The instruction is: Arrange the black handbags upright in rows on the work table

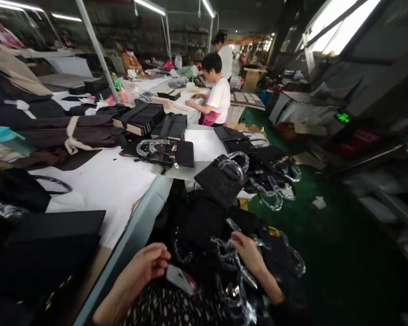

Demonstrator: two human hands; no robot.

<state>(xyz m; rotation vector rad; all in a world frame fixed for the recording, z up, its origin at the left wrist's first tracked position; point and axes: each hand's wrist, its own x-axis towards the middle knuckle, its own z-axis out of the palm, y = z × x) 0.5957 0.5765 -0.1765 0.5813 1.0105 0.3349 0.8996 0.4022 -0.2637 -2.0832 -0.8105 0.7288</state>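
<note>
My right hand (250, 254) has its fingers closed at a plastic-wrapped handbag handle (236, 262), over a pile of black handbags (204, 222). Loosely curved and with nothing visible in them, the fingers of my left hand (148, 265) hover left of the pile, near the table edge. Just below those fingers is a small white and pink object (182, 278), its kind unclear. Clear wrapping covers the handles of several bags, and metal fittings (231, 290) glint low in the pile. Dark fabric hides where one bag ends and another begins.
To my left runs a table with white covering (122, 181); a black handbag (177, 154) and a large black panel (51, 235) lie on it. More bags (268, 167) are heaped ahead right. A co-worker (219, 95) stands at the far table. Green floor (326, 244) lies right.
</note>
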